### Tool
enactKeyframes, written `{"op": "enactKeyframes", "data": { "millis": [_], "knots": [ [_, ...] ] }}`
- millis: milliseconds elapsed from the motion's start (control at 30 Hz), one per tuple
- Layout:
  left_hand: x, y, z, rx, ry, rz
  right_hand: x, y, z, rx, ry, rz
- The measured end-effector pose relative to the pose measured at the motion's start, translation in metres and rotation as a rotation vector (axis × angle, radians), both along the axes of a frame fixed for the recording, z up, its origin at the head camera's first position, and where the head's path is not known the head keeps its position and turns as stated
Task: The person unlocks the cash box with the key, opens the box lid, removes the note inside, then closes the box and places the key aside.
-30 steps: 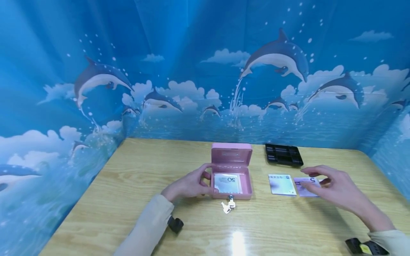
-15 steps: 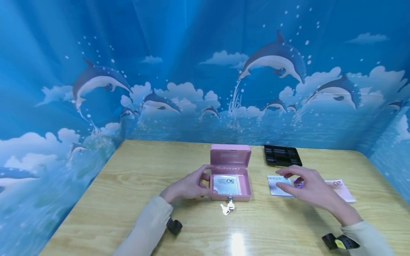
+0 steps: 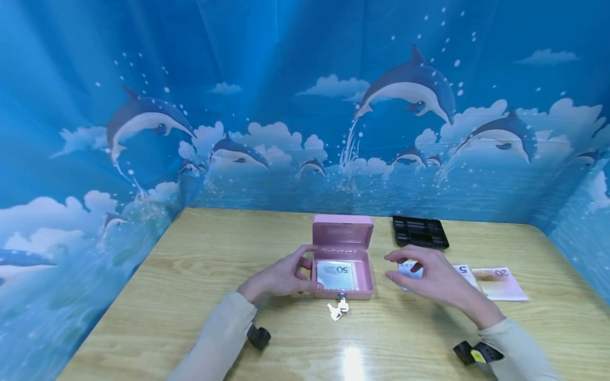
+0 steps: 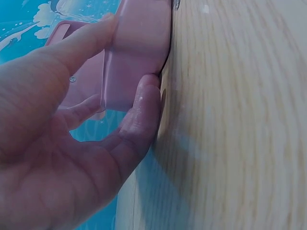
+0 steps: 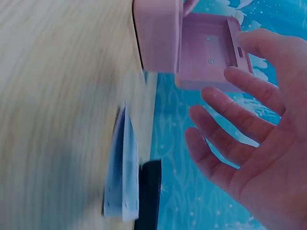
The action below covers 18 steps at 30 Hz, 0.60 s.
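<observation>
A small pink cash box (image 3: 364, 272) stands with its lid (image 3: 342, 237) raised; a stack of notes marked 50 (image 3: 335, 275) lies inside. My left hand (image 3: 280, 274) grips the box's left side, thumb at the front corner and fingers reaching along the wall; the left wrist view shows fingertips against the pink metal (image 4: 139, 43). To the right of the box hovers my right hand (image 3: 431, 276), fingers spread and holding nothing, over pale blue folded banknotes (image 3: 407, 268) that it partly hides. In the right wrist view the folded note (image 5: 122, 177) stands apart from the fingers.
Two keys (image 3: 336, 311) hang at the lock on the box's front. Banknotes marked 5 (image 3: 463, 271) and 20 (image 3: 505, 286) lie farther right. A black compartment tray (image 3: 420, 241) sits behind the notes, near the blue dolphin curtain (image 3: 286, 106).
My right hand has moved left, from over the 5 note, past the blue notes, toward the box, uncovering the 20 note. My left hand keeps its place on the box.
</observation>
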<state>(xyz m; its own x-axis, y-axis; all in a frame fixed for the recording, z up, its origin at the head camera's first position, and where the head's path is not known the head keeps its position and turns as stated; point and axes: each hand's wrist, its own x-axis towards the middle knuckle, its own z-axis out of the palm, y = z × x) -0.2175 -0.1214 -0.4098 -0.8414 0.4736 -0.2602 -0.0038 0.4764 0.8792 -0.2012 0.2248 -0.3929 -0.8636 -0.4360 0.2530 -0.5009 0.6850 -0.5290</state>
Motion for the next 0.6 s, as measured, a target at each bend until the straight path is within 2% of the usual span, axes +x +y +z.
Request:
{"op": "enactKeyframes", "data": {
  "millis": [233, 600],
  "knots": [
    [0.000, -0.001, 0.000, -0.005, -0.003, -0.003, -0.002, -0.014, -0.005, -0.020, 0.014, 0.050],
    [-0.002, -0.001, -0.002, 0.001, 0.005, -0.011, -0.010, -0.032, -0.007, -0.029, -0.012, 0.079]
  ]
}}
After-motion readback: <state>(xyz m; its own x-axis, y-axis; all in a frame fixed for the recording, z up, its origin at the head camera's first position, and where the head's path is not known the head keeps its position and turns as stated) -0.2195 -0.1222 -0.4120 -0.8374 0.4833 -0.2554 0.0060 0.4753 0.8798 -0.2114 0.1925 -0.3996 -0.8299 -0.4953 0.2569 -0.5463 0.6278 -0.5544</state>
